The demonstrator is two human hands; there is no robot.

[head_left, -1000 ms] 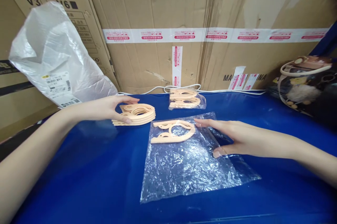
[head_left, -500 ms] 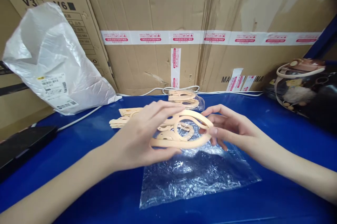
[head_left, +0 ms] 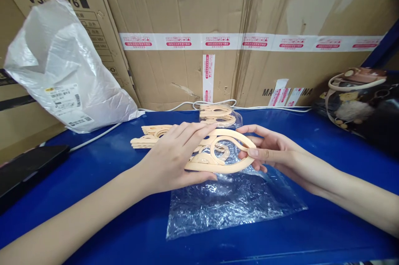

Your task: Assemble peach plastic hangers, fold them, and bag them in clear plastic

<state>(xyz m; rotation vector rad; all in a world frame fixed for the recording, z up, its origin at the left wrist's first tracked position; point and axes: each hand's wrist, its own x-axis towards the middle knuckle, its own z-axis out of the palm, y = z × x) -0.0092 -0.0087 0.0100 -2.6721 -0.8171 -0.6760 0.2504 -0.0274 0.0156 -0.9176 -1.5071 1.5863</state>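
A beige plastic folding hanger, folded into a flat oval with curved openings, is held between my two hands above a clear plastic bag. My left hand grips its left end, fingers over the top edge and thumb along the bottom, hiding that end. At the right tip, my right hand pinches it between thumb and fingers. Behind my left hand lies a stack of similar beige hangers, partly covered by the hand. More beige hangers in a clear bag lie farther back.
A white plastic mailing bag leans at the left against cardboard boxes. A black flat object sits at the left edge of the blue table. White cable runs along the back; a transparent bag stands at right.
The hanger has shifted slightly to the right and turned a little flatter, with both hands still on it. My camera view has moved slightly.
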